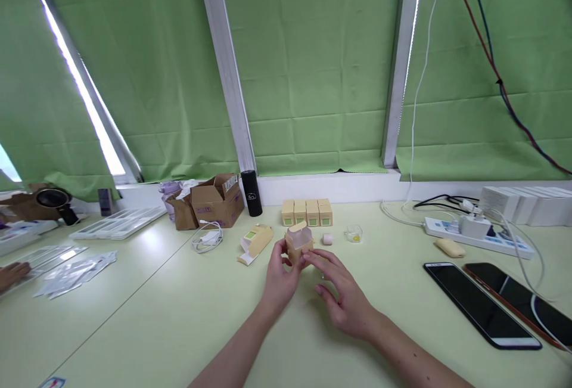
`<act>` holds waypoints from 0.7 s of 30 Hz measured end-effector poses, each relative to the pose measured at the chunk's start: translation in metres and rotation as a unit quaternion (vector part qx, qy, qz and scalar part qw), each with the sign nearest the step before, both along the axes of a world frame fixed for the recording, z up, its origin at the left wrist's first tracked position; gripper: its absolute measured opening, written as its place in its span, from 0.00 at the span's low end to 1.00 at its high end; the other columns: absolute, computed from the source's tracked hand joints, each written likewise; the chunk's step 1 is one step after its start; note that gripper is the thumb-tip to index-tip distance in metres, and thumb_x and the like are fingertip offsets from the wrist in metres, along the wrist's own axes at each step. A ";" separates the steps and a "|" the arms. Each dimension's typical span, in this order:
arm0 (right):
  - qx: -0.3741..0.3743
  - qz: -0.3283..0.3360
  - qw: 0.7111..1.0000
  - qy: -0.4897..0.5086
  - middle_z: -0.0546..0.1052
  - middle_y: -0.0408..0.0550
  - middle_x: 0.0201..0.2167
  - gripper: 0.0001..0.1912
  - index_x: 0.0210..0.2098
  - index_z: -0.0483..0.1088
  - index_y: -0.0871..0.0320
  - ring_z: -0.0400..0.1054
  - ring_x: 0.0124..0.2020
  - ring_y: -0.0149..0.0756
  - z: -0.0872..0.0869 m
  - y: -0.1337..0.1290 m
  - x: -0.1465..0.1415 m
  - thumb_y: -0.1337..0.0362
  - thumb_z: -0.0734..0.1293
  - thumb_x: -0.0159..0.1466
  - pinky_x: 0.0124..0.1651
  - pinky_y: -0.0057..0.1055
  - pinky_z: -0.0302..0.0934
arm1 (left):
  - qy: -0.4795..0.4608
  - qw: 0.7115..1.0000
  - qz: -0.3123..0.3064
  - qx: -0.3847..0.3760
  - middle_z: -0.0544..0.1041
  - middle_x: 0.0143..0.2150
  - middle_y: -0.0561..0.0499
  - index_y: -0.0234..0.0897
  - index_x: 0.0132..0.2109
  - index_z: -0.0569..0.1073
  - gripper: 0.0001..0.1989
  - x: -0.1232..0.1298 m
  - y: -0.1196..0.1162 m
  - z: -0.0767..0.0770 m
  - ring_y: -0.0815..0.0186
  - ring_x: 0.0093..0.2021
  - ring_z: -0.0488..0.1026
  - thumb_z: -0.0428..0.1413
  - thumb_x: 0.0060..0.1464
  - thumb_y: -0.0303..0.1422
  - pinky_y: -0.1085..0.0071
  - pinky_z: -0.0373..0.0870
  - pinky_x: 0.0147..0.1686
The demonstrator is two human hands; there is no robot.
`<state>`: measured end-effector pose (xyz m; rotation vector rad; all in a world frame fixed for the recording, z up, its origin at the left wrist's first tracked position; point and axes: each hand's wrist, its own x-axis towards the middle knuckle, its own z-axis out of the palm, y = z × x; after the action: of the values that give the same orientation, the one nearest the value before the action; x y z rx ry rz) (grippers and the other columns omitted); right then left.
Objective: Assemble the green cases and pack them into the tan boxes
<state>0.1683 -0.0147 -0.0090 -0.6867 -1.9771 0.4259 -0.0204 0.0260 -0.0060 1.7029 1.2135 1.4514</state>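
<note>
A small tan cardboard box point(298, 247) with its top flaps up and white inside is held by my left hand point(284, 276), fingers and thumb around its left side. My right hand point(339, 289) touches the box's front right with its fingertips. Its thumb stands apart, so that hand is open. Beyond the box, several closed tan boxes point(307, 213) with green labels stand in a row. A small white cylinder point(328, 239) and a clear dish point(354, 233) with something yellow in it are to the right. Left of my hands lies an unfolded tan carton point(256, 243).
At the back left are a brown carton point(221, 200), a black bottle point(251, 193) and a coiled white cable point(208, 238). Right: a power strip point(480, 236), a beige oval object point(450, 248) and dark phones point(480, 301). Another person's hand point(13, 275) rests at the far left.
</note>
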 end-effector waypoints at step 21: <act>-0.166 -0.284 0.939 -0.102 0.78 0.53 0.50 0.24 0.54 0.72 0.52 0.72 0.54 0.48 -0.014 0.033 0.016 0.72 0.68 0.59 0.49 0.39 0.67 | 0.027 0.998 -0.014 -0.057 0.83 0.46 0.46 0.40 0.47 0.77 0.22 -0.008 0.005 -0.005 0.51 0.48 0.77 0.61 0.40 0.23 0.55 0.72 0.52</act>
<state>0.1842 0.0179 -0.0235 -1.5190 -1.7985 0.3408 -0.0281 0.0315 -0.0110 1.6843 1.2715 1.3033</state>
